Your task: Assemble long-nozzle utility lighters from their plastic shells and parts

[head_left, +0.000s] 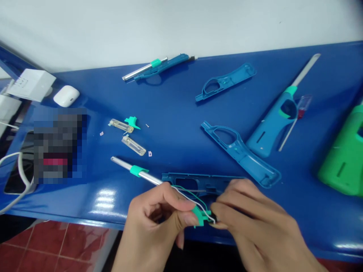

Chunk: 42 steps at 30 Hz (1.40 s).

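My left hand (161, 223) pinches a green trigger piece (200, 216) between thumb and finger near the table's front edge. My right hand (252, 219) is closed at the other end of that piece, where a small dark part shows between its fingertips. White and green wires (195, 202) run to the pinched parts from a metal tube (150, 177) with a green collar (137, 170). Behind both hands lies a blue lighter shell half (184, 181), partly covered by them.
Blue shell halves (227, 81) (246, 156), an assembled blue lighter (266, 124), a screwdriver (292, 124) and a green lighter (344, 155) lie on the blue table (170, 109). Clear tanks (134, 145), an earphone case (66, 96) and a phone (19, 166) are left.
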Available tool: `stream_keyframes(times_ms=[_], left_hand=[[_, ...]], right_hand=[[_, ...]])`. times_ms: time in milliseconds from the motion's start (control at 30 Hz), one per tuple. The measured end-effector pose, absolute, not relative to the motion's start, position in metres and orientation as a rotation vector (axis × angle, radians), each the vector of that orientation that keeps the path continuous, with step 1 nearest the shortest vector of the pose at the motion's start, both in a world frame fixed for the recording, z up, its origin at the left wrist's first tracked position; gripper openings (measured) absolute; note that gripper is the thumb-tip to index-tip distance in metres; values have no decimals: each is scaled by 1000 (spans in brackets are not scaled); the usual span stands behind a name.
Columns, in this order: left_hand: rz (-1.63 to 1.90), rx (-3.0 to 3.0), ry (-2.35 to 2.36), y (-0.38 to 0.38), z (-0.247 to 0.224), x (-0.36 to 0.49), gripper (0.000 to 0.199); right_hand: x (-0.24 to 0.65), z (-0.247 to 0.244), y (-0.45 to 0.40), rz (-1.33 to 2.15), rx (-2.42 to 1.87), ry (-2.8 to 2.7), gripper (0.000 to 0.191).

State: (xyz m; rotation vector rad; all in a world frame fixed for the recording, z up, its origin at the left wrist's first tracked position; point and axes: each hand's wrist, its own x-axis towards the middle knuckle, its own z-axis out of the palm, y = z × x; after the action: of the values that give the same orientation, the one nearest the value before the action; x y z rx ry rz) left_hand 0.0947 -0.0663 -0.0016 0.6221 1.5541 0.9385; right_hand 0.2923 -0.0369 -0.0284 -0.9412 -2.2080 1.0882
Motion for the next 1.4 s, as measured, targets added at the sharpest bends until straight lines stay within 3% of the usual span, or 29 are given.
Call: stream_keyframes(times_ms=[333,800,1400], left_hand=[[942,659,1574,-67,0,94,17],[934,587,1668,-72,-3,92,22],[926,702,1576,-68,4,89,5]], right_hand=[[291,-30,-36,1115,-946,-2218,24],[289,-29,-40,641,-1098,-2211,35],[289,-35,-37,552,-1097,-2239,26]])
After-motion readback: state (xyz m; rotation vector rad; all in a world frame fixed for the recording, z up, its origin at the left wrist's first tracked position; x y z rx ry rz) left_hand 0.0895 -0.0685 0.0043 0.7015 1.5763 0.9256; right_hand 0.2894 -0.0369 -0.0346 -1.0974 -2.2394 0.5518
